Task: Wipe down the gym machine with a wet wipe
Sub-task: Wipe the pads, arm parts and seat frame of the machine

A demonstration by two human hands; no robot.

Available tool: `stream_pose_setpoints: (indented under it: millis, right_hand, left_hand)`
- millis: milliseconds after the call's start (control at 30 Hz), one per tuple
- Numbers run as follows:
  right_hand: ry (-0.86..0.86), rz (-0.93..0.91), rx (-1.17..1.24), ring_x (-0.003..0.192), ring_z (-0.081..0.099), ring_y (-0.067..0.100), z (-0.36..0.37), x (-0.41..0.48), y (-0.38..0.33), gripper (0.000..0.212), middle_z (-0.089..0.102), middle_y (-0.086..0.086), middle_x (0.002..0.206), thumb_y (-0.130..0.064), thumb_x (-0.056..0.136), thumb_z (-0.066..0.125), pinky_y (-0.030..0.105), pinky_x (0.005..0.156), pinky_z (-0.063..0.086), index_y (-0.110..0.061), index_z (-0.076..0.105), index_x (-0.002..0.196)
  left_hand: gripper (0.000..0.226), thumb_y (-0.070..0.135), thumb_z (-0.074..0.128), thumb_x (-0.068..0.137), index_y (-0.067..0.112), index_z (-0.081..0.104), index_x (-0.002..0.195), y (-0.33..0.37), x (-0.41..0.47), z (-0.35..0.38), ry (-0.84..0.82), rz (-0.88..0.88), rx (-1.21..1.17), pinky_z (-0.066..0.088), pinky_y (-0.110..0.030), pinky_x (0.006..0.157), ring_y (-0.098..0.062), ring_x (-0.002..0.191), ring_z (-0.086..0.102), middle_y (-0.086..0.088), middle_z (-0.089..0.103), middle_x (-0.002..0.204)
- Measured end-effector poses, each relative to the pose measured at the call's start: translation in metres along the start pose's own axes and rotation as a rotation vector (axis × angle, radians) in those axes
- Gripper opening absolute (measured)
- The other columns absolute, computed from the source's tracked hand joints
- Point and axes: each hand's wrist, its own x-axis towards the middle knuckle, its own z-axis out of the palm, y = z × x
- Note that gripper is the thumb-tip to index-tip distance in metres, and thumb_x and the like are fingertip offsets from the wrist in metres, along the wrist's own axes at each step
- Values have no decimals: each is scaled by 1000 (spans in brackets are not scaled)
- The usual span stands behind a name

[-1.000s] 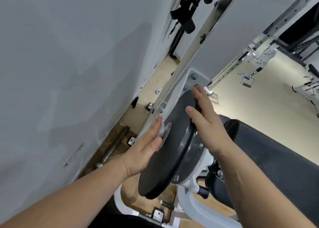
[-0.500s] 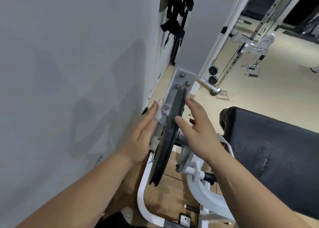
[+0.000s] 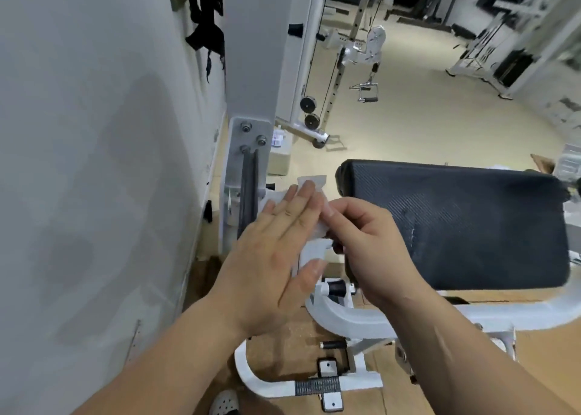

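Both bare forearms stretched from the bottom corners toward the middle of the view. The left hand (image 3: 273, 257) was flat, its back toward the camera, fingers straight and held together, pointing up and slightly right, thumb spread to the side. The right hand (image 3: 367, 241) sat just beside it, fingers curled, thumb and forefinger pinching the wet wipe (image 3: 314, 182) against the left fingers.
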Motion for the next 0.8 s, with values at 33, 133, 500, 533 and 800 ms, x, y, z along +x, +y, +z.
stream_pose_setpoints:
  millis: [33,133,500,533,800]
  right_hand:
    - [14,0,14,73,58,18,-14,-5,4,25,67,12,78,-24,102,64,32,69,48,-4,73,89]
    - [54,26,76,76,52,21,-64,-19,23,24,61,9,78,-25,96,57,39,72,44,-6,67,85]
    - [-149,253,31,72,48,22,-246,-58,86,16,55,5,78,-27,91,56,39,64,42,-16,59,80]
    - [-145,267,28,71,53,22,-253,-58,92,15,59,3,77,-25,94,58,38,63,46,-16,61,81]
    - [-123,337,-36,81,73,22,-258,-33,127,22,76,9,93,-1,92,67,40,69,64,-15,68,108]
  left_hand:
    - [66,43,33,103,14,21,161,9,4,9,11,18,9,22,-53,124,-17,157,11,-4,14,170]
    - [60,40,44,102,23,33,158,41,16,44,95,-11,-25,27,-44,123,-14,153,24,0,24,168]
    - [16,17,68,97,22,72,112,158,90,187,35,-861,-802,61,-27,71,-15,96,74,1,78,100]
    - [9,16,69,96,20,75,102,160,92,194,73,-874,-746,61,-34,73,-20,93,74,-3,77,95]
    - [8,17,73,89,22,69,86,129,107,224,183,-939,-492,54,-35,64,-16,72,64,-8,70,83]
